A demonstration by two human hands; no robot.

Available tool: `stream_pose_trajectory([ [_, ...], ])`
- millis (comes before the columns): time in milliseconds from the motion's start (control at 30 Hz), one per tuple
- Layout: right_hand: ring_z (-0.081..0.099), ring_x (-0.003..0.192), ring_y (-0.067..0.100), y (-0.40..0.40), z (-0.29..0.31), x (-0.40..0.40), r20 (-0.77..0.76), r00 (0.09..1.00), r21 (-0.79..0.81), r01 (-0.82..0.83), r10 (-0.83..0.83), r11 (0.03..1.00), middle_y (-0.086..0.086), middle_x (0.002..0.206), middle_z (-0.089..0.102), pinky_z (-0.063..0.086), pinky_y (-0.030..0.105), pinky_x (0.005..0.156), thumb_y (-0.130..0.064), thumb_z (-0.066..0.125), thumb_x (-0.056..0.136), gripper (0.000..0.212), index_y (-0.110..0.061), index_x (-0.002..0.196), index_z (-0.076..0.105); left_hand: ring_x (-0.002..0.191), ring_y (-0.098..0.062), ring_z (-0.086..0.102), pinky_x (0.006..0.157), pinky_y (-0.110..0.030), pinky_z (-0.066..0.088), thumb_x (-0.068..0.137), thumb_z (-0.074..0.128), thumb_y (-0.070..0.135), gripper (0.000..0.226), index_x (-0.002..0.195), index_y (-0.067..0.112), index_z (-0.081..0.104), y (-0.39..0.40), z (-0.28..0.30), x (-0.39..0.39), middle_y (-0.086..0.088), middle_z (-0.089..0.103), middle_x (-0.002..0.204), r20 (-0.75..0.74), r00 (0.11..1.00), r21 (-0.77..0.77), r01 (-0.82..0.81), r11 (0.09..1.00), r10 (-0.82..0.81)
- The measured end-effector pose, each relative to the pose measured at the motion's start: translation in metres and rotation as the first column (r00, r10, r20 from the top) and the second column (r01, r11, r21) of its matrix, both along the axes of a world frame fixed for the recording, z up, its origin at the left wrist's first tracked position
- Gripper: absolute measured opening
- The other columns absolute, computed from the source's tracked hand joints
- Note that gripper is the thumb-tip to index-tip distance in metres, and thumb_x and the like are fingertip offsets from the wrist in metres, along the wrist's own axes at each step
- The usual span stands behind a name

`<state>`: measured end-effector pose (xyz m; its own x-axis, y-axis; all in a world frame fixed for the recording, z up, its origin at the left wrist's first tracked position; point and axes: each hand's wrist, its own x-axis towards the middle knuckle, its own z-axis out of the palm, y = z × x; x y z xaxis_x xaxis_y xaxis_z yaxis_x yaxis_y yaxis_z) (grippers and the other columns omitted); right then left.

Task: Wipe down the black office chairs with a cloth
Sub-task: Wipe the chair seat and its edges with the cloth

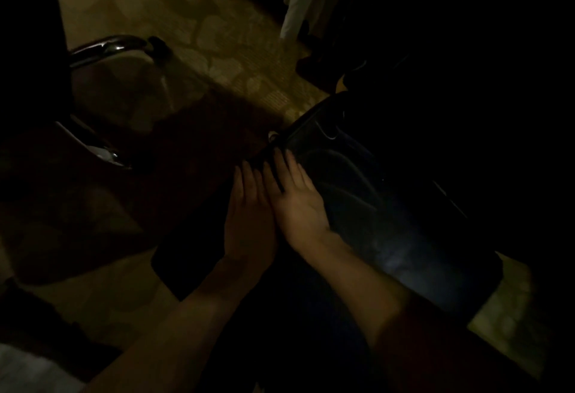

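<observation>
Two hands, left hand (250, 215) and right hand (298, 202), rest flat on black chair (389, 206).

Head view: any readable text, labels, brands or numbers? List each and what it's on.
None readable. The frame is very dark. No print shows on the black chair, the chrome armrest of the second chair, the patterned carpet, or either hand: left hand, right hand.

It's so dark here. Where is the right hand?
In the head view, the right hand lies flat on the black chair near centre frame, beside the left hand.
</observation>
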<state>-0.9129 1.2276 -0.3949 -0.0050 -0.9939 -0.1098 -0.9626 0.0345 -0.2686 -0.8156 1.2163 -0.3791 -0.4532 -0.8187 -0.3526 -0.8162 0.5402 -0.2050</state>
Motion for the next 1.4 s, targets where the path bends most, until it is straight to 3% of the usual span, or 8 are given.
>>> stream_pose_trajectory([
  [167,0.04,0.137,0.043,-0.023,-0.008,0.021,-0.029,0.999,0.008,0.034,-0.034,0.999,0.028,0.145,0.045,0.035,0.052,0.113,-0.015,0.043,0.097,0.044,0.003,0.135,0.054,0.149,-0.034,0.021,0.124,-0.042,0.014,0.1,0.043,0.032,0.069,0.154,-0.003,0.018,-0.024,-0.018,0.028,-0.024,0.021,0.16,-0.201,0.972,0.189,-0.082,0.979,0.12],
  [300,0.042,0.137,0.04,-0.002,-0.004,0.059,0.013,0.999,0.055,0.034,-0.035,0.998,0.024,0.145,0.047,0.039,0.05,0.11,-0.02,0.031,0.096,0.05,0.0,0.137,0.053,0.136,-0.038,0.045,0.114,-0.047,0.035,0.084,0.068,0.028,0.075,0.144,-0.008,0.04,0.0,-0.019,0.063,-0.028,0.043,0.147,-0.257,0.948,0.23,-0.13,0.964,0.189],
  [467,0.046,0.134,0.036,0.008,0.006,0.076,0.015,1.0,0.118,0.009,-0.011,0.993,0.023,0.144,0.049,0.041,0.045,0.109,-0.02,0.03,0.097,0.05,0.001,0.135,0.053,0.134,-0.044,0.046,0.109,-0.054,0.041,0.091,0.046,0.028,0.065,0.143,-0.01,0.04,0.014,-0.006,0.078,-0.032,0.043,0.145,-0.274,0.927,0.249,-0.188,0.95,0.255],
  [567,0.048,0.133,0.036,0.002,0.012,0.057,-0.077,0.997,0.138,0.001,0.01,0.991,0.024,0.142,0.05,0.041,0.043,0.109,-0.015,0.033,0.094,0.048,0.002,0.132,0.057,0.139,-0.042,0.04,0.114,-0.053,0.035,0.092,0.047,0.029,0.065,0.145,-0.008,0.038,0.0,-0.004,0.06,-0.03,0.04,0.149,-0.288,0.931,0.254,-0.152,0.955,0.225],
  [733,0.044,0.135,0.042,-0.018,0.01,0.005,-0.098,0.993,0.112,0.073,-0.062,0.991,0.03,0.143,0.046,0.039,0.05,0.111,-0.004,0.057,0.088,0.045,0.009,0.131,0.054,0.151,-0.039,0.004,0.123,-0.048,0.005,0.102,0.04,0.035,0.071,0.157,0.003,0.008,-0.03,-0.001,0.009,-0.022,0.011,0.163,-0.22,0.973,0.217,-0.016,0.976,0.065],
  [967,0.007,0.151,0.033,-0.044,0.016,-0.075,-0.286,0.944,0.213,0.231,-0.165,0.949,0.023,0.161,0.006,0.002,0.038,0.122,-0.008,0.035,0.103,0.055,0.003,0.153,0.015,0.137,-0.042,0.042,0.113,-0.048,0.036,0.093,0.027,0.023,0.061,0.142,-0.012,0.039,-0.081,0.004,-0.076,-0.032,0.043,0.145,-0.426,0.901,0.2,0.176,0.964,-0.076],
  [1133,-0.001,0.152,0.028,-0.068,0.015,-0.131,-0.327,0.912,0.244,0.335,-0.248,0.91,0.02,0.163,-0.003,0.002,0.037,0.124,-0.009,0.029,0.104,0.058,-0.001,0.155,0.001,0.152,-0.032,-0.001,0.123,-0.039,0.001,0.102,0.034,0.027,0.07,0.154,-0.002,-0.003,-0.114,-0.001,-0.133,-0.022,-0.001,0.164,-0.323,0.941,0.375,0.228,0.898,-0.105],
  [1400,0.006,0.151,0.029,-0.08,-0.001,-0.142,-0.254,0.878,0.213,0.46,-0.406,0.862,0.018,0.163,0.007,0.01,0.035,0.121,-0.009,0.033,0.104,0.058,-0.002,0.155,0.006,0.151,-0.029,0.013,0.12,-0.033,0.012,0.101,0.043,0.028,0.073,0.156,0.001,0.002,-0.152,-0.012,-0.158,-0.02,0.009,0.164,-0.463,0.868,0.414,0.39,0.823,-0.179],
])
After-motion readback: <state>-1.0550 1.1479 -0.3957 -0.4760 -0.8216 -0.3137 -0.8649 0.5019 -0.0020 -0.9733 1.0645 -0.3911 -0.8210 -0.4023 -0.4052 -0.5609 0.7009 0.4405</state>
